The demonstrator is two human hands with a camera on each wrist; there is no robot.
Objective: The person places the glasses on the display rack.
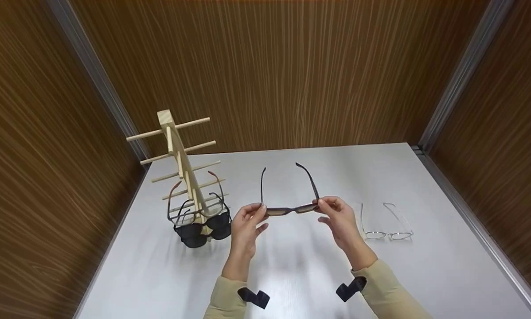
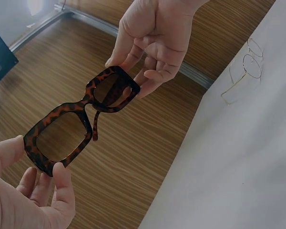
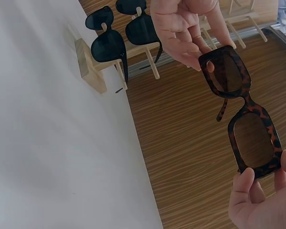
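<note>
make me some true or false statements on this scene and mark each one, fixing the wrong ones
1. The person's left grip and right grip hold opposite ends of the rectangular brown-and-black tortoiseshell-patterned sunglasses. True.

2. Those sunglasses are folded shut. False: both temple arms are open and point away from the person.

3. The thin-framed metallic glasses with clear lenses rest on the flat white table. True.

4. The pale wooden display rack with round pegs stands on the person's right. False: it stands on the left.

5. That rack carries no eyewear. False: eyewear hangs on its lower part, including black dark-lensed sunglasses.

6. The rack's topmost pegs are bare. True.
</note>
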